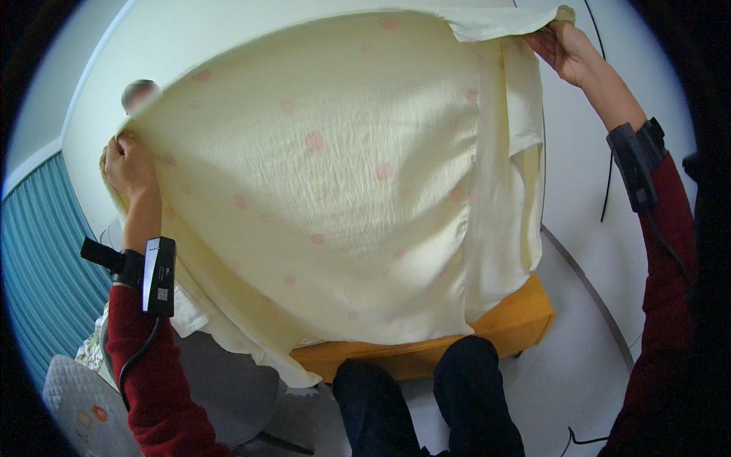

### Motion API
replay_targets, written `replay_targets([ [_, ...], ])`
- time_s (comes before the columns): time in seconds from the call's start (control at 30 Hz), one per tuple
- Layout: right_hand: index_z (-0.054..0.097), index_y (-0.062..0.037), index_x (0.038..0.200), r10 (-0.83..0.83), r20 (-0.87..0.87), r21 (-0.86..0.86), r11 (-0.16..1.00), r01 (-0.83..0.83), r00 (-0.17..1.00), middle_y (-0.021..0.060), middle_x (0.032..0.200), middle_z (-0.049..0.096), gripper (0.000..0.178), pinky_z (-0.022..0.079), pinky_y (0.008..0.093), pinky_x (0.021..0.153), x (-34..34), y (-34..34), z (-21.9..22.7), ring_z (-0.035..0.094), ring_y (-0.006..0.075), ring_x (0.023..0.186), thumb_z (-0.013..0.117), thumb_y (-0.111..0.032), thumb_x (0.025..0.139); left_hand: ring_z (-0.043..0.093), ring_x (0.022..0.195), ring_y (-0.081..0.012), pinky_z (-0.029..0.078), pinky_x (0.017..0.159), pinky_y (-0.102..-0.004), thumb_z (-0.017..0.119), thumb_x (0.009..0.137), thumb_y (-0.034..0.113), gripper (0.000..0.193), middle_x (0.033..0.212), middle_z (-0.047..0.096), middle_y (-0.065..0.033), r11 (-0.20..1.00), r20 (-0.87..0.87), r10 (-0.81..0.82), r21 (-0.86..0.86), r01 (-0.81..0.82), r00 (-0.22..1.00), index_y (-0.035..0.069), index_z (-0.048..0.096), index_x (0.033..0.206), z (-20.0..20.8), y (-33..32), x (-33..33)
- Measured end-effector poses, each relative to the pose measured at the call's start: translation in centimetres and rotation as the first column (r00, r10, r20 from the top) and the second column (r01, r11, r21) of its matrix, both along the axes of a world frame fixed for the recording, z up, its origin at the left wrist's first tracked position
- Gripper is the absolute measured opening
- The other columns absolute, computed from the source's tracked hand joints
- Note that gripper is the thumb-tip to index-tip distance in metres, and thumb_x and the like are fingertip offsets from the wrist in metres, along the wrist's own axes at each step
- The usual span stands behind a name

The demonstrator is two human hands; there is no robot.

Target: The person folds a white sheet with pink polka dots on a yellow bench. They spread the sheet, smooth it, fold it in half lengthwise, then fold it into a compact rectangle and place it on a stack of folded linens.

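A large pale yellow bed sheet [304, 190] with faint pink spots hangs spread between my raised hands and fills the middle of the view. At the far left, my left hand [131, 164] is closed around one upper corner. My right hand [563, 52] pinches the opposite corner at the upper right, where a strip of the edge folds over. Long creases run down the cloth's right side, and its lower left corner droops toward the floor. Whatever stands directly behind the sheet is hidden.
Below the sheet shows an orange-yellow bench [426, 343], close to my knees. A grey chair [221, 381] and a quilted grey cover [84, 404] are at lower left, with a teal curtain [46, 259] beyond. Someone's head [141, 95] shows past the sheet's left edge. A black cable [607, 183] hangs at right.
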State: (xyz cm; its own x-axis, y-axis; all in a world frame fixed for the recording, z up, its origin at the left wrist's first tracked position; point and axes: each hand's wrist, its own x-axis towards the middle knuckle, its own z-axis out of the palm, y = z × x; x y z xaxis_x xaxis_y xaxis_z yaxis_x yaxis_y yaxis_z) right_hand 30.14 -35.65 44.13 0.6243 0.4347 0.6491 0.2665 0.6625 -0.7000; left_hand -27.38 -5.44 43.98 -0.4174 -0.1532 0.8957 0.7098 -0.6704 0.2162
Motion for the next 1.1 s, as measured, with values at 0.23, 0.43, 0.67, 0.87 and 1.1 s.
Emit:
replay_targets([
  [0.23, 0.055, -0.0017, 0.110, 0.026, -0.050, 0.107, 0.994, -0.021, 0.998, 0.0093, 0.100, 0.064, 0.021, 0.056, 0.0284, 0.086, -1.7, 0.8, -0.6, 0.065, 0.0183, 0.092, 0.046, -0.015, 0.096, 0.060, 0.085, -0.0288, 0.045, 0.077, -0.0374, 0.046, 0.091, 0.029, 0.038, 0.095, 0.064, -0.0187, 0.988, -0.014, 0.151, -0.011, -0.151, 0.988, -0.003, 0.065, 0.099, 0.4, 0.6, -0.9],
  [0.43, 0.060, 0.0001, 0.088, 0.082, -0.178, 0.195, 0.980, -0.047, 0.981, 0.0097, 0.076, 0.065, 0.028, 0.058, 0.0261, 0.054, -6.3, 0.3, -1.3, 0.064, 0.0150, 0.060, 0.046, -0.022, 0.097, 0.060, 0.084, -0.0276, 0.045, 0.079, -0.0372, 0.047, 0.091, 0.031, 0.038, 0.092, 0.065, -0.0169, 1.000, -0.018, -0.006, -0.009, 0.006, 1.000, -0.001, 0.066, 0.097, 0.8, 1.7, -1.8],
  [0.67, 0.061, 0.0005, 0.097, 0.133, -0.199, 0.386, 0.921, -0.047, 0.971, 0.0118, 0.085, 0.067, 0.026, 0.059, 0.0306, 0.061, -8.8, 1.9, -2.5, 0.067, 0.0196, 0.069, 0.047, -0.021, 0.096, 0.059, 0.080, -0.0254, 0.045, 0.075, -0.0363, 0.046, 0.093, 0.029, 0.035, 0.095, 0.063, -0.0145, 1.000, -0.173, 0.000, 0.018, 0.003, 0.985, 0.002, 0.066, 0.103, 1.3, 3.2, -2.7],
  [0.87, 0.061, -0.0015, 0.100, 0.054, -0.175, 0.378, 0.926, 0.016, 0.983, 0.0124, 0.091, 0.067, 0.025, 0.058, 0.0337, 0.070, -10.0, 3.1, -2.7, 0.066, 0.0210, 0.079, 0.047, -0.022, 0.096, 0.059, 0.083, -0.0259, 0.045, 0.078, -0.0353, 0.044, 0.093, 0.028, 0.035, 0.090, 0.063, -0.0169, 0.998, -0.148, -0.060, 0.015, 0.063, 0.987, 0.001, 0.064, 0.105, 0.6, 3.2, -2.6],
  [1.1, 0.061, -0.0019, 0.100, 0.105, -0.212, 0.344, 0.939, -0.027, 0.972, 0.0123, 0.092, 0.066, 0.028, 0.058, 0.0342, 0.070, -10.5, 2.7, -2.2, 0.066, 0.0216, 0.079, 0.045, -0.025, 0.097, 0.060, 0.075, -0.0193, 0.046, 0.070, -0.0317, 0.045, 0.093, 0.028, 0.036, 0.087, 0.066, -0.0127, 0.995, -0.122, -0.023, -0.096, 0.012, 0.992, 0.001, 0.065, 0.108, 1.6, 2.1, -2.9],
])
